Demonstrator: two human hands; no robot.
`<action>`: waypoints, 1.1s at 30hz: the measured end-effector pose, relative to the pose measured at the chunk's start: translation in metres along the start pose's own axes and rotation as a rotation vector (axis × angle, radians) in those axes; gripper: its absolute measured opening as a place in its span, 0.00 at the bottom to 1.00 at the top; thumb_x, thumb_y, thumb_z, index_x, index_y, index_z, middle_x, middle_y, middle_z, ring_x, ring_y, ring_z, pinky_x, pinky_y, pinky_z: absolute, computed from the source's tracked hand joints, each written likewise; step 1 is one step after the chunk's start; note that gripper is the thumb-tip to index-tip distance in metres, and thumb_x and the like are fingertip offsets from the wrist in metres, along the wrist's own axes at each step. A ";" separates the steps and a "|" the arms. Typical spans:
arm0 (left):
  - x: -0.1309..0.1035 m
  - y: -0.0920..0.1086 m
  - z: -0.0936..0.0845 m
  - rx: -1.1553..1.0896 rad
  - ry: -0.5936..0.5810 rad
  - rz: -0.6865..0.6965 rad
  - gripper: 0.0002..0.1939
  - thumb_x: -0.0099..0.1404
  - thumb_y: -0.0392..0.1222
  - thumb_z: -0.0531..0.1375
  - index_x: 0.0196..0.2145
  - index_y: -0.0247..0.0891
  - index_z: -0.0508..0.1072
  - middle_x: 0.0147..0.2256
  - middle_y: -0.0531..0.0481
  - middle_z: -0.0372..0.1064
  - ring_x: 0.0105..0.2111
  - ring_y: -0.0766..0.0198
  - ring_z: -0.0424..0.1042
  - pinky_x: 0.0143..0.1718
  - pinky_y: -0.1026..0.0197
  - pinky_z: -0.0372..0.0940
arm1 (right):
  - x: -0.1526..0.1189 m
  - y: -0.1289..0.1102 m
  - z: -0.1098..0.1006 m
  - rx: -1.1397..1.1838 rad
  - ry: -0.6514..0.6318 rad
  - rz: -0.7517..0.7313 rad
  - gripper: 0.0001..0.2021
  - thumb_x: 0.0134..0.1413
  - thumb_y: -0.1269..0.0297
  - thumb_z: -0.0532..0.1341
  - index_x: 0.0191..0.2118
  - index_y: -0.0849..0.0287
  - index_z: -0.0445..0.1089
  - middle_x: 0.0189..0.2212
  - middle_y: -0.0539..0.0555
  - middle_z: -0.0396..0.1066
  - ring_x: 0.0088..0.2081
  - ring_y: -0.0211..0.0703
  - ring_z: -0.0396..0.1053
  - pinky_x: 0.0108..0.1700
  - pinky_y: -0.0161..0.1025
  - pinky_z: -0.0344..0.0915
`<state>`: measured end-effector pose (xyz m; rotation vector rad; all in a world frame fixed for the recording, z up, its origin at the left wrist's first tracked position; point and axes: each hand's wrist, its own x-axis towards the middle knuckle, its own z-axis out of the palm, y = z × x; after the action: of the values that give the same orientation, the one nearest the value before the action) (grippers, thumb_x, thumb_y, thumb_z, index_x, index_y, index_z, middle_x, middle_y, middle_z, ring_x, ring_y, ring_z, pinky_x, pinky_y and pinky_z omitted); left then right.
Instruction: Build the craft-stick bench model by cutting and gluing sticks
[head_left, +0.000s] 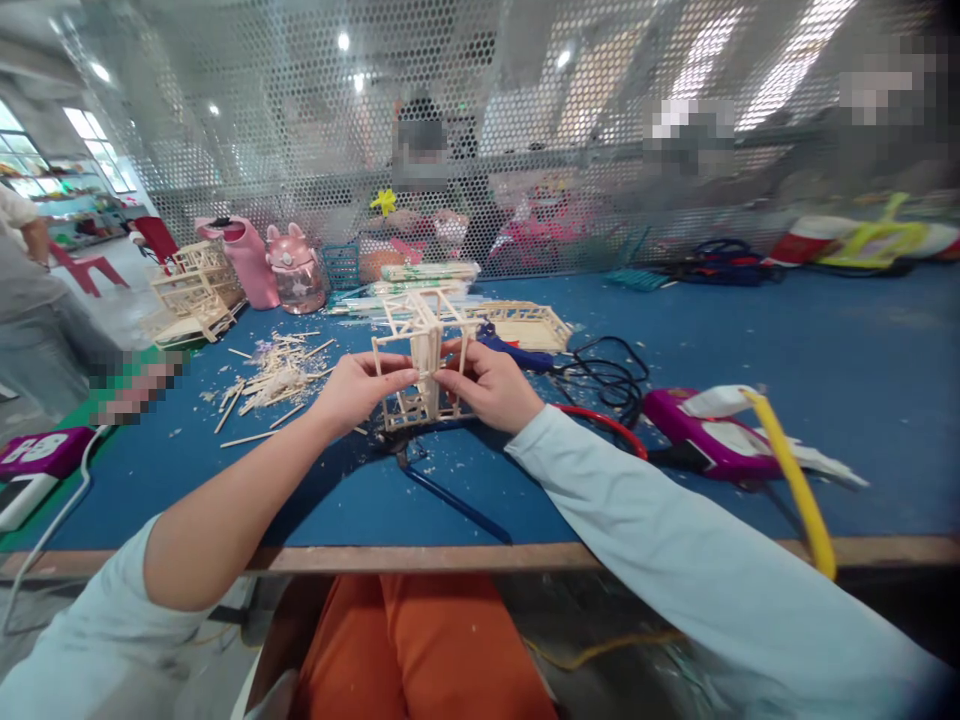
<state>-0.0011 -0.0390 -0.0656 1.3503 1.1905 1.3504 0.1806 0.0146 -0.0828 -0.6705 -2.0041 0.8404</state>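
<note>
Both hands grip a small model frame (426, 350) built from thin wooden sticks, upright above the blue table. My left hand (361, 388) is closed on its left side, thumb pressed to a middle post. From the right, my right hand (491, 385) pinches the same post; some of its fingers are hidden behind the sticks. Just below the frame lie blue-handled pliers (454, 500), their jaws partly covered. Behind my right hand is a blue glue gun (517, 353) with a black cord. A heap of loose sticks and scraps (281, 375) is left of my left hand.
A finished-looking stick model (199, 290), a pink bottle (251, 262) and a pink jar (296, 272) stand back left. Behind the frame lies a flat stick tray (529, 328). Purple power strips (709, 435) sit at right and left. A perforated metal screen (525, 130) closes the back.
</note>
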 end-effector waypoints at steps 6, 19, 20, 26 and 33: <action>-0.006 0.002 0.006 0.054 0.024 -0.036 0.13 0.44 0.44 0.69 0.29 0.36 0.79 0.27 0.47 0.77 0.26 0.65 0.71 0.32 0.61 0.65 | 0.000 -0.001 -0.001 0.017 -0.015 0.001 0.15 0.51 0.56 0.59 0.41 0.59 0.63 0.22 0.48 0.67 0.21 0.37 0.65 0.25 0.36 0.64; -0.007 -0.005 0.009 0.035 0.063 -0.045 0.17 0.43 0.48 0.70 0.30 0.34 0.79 0.26 0.47 0.76 0.25 0.65 0.71 0.32 0.62 0.64 | 0.000 -0.005 -0.001 0.002 -0.011 -0.003 0.14 0.52 0.56 0.59 0.40 0.59 0.63 0.22 0.48 0.68 0.21 0.37 0.65 0.24 0.35 0.63; -0.007 -0.004 0.009 0.033 0.068 -0.041 0.17 0.43 0.47 0.70 0.30 0.35 0.79 0.27 0.47 0.76 0.26 0.65 0.71 0.32 0.61 0.64 | 0.000 -0.005 -0.001 0.004 -0.011 -0.002 0.14 0.52 0.57 0.59 0.40 0.59 0.63 0.22 0.48 0.68 0.21 0.37 0.65 0.24 0.35 0.63; -0.006 -0.006 0.010 0.043 0.114 -0.034 0.15 0.43 0.45 0.70 0.28 0.34 0.77 0.25 0.48 0.75 0.25 0.65 0.72 0.31 0.61 0.65 | 0.000 -0.004 0.000 0.018 -0.015 0.009 0.13 0.51 0.57 0.59 0.40 0.59 0.63 0.21 0.47 0.66 0.21 0.36 0.63 0.24 0.35 0.62; -0.007 0.000 0.010 0.016 0.069 -0.041 0.12 0.44 0.43 0.69 0.27 0.35 0.77 0.25 0.49 0.75 0.26 0.65 0.72 0.34 0.60 0.66 | 0.000 -0.005 -0.001 0.013 -0.017 0.010 0.14 0.51 0.56 0.59 0.40 0.59 0.63 0.21 0.47 0.66 0.21 0.36 0.63 0.24 0.35 0.62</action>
<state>0.0088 -0.0456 -0.0668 1.2925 1.2711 1.3709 0.1803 0.0119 -0.0791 -0.6687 -2.0106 0.8668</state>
